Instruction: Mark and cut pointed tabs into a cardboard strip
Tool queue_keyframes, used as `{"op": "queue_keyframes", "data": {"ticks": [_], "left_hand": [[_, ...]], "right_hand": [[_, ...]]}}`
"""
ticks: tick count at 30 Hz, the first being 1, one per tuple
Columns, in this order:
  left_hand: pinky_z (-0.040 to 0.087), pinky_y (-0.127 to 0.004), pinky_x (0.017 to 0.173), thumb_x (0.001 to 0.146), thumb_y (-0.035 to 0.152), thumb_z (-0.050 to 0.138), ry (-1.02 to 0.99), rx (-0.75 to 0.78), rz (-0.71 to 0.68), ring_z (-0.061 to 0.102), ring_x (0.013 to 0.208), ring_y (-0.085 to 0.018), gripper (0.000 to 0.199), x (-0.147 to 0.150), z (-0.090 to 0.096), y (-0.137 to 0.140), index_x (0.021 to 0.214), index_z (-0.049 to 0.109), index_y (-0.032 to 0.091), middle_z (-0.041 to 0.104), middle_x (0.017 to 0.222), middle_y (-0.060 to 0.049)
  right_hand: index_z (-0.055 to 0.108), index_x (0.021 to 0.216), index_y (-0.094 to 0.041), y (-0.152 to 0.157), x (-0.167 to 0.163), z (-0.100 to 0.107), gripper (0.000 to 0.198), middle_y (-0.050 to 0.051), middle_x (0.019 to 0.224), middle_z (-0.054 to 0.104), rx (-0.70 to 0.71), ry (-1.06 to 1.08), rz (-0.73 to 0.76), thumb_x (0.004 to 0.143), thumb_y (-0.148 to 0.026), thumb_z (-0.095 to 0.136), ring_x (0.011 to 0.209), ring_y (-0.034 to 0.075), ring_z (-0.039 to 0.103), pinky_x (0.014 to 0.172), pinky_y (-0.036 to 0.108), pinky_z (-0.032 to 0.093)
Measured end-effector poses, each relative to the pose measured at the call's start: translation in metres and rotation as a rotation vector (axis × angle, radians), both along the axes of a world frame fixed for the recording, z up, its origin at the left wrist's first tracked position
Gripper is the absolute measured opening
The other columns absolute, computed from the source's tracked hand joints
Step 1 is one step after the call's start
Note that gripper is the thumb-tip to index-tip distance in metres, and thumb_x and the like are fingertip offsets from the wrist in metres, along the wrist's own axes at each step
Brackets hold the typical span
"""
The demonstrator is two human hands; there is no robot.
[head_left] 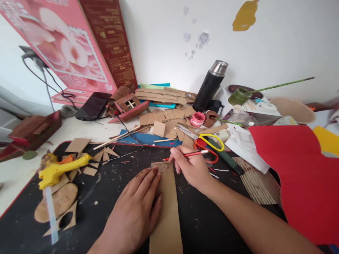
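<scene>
A long strip of brown cardboard [166, 208] runs away from me over the black mat. My left hand [136, 204] lies flat on its left side, fingers stretched forward, fingertips at the far end. Across that end lies a see-through band [165, 167] that looks like a clear ruler; the left fingertips press on it. A red pencil [190, 154] is pinched in my right hand [191, 165], tilted low, its tip at the strip's far edge and its white eraser pointing right. The right hand rests just beside the strip's far right corner.
A yellow glue gun [59, 171] lies left among cardboard scraps. Beyond my right hand are yellow-handled scissors [212, 139], a green-handled tool [225, 157] and paint jars [197, 119]. A black flask [210, 86] stands behind. Red sheet [304, 183] lies right; a small model house-boat [129, 106] sits at back.
</scene>
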State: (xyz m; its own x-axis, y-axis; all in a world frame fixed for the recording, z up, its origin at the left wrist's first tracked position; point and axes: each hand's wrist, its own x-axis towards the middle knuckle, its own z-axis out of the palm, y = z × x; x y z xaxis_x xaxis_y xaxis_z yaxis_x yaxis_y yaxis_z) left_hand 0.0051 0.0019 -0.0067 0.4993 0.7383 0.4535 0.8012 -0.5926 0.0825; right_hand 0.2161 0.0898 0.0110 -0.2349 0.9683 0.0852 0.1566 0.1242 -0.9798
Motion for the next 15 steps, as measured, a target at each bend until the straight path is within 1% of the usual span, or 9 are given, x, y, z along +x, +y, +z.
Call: {"op": "queue_keyframes", "data": {"ticks": [6,11,15], "left_hand": [[0.064,-0.049,0.105,0.109,0.025,0.052,-0.016,-0.024,0.002,0.071,0.131,-0.035,0.042,-0.0006,-0.0004,-0.0009,0.144,0.067,0.006,0.076,0.144,-0.017],[0.065,-0.049,0.103,0.109,0.025,0.052,-0.006,-0.021,-0.005,0.071,0.13,-0.035,0.042,-0.0008,0.0008,-0.0008,0.143,0.068,0.005,0.077,0.143,-0.018],[0.064,-0.049,0.105,0.109,0.024,0.052,-0.001,-0.013,-0.008,0.071,0.131,-0.036,0.041,-0.0001,0.0007,-0.0008,0.143,0.068,0.006,0.076,0.145,-0.017]], "right_hand": [[0.068,0.082,-0.021,0.0002,0.0003,0.0003,0.054,-0.005,0.055,0.058,-0.015,0.019,-0.01,0.112,-0.065,0.058,0.05,0.013,0.056,0.056,0.027,0.046],[0.068,0.081,-0.022,0.0,-0.0005,0.0005,0.056,-0.005,0.054,0.058,-0.036,0.012,-0.009,0.111,-0.067,0.057,0.049,0.013,0.056,0.054,0.026,0.045],[0.068,0.081,-0.022,-0.0002,-0.0003,0.0006,0.056,-0.005,0.054,0.058,-0.029,0.009,-0.017,0.111,-0.068,0.058,0.048,0.013,0.056,0.054,0.027,0.045]]}}
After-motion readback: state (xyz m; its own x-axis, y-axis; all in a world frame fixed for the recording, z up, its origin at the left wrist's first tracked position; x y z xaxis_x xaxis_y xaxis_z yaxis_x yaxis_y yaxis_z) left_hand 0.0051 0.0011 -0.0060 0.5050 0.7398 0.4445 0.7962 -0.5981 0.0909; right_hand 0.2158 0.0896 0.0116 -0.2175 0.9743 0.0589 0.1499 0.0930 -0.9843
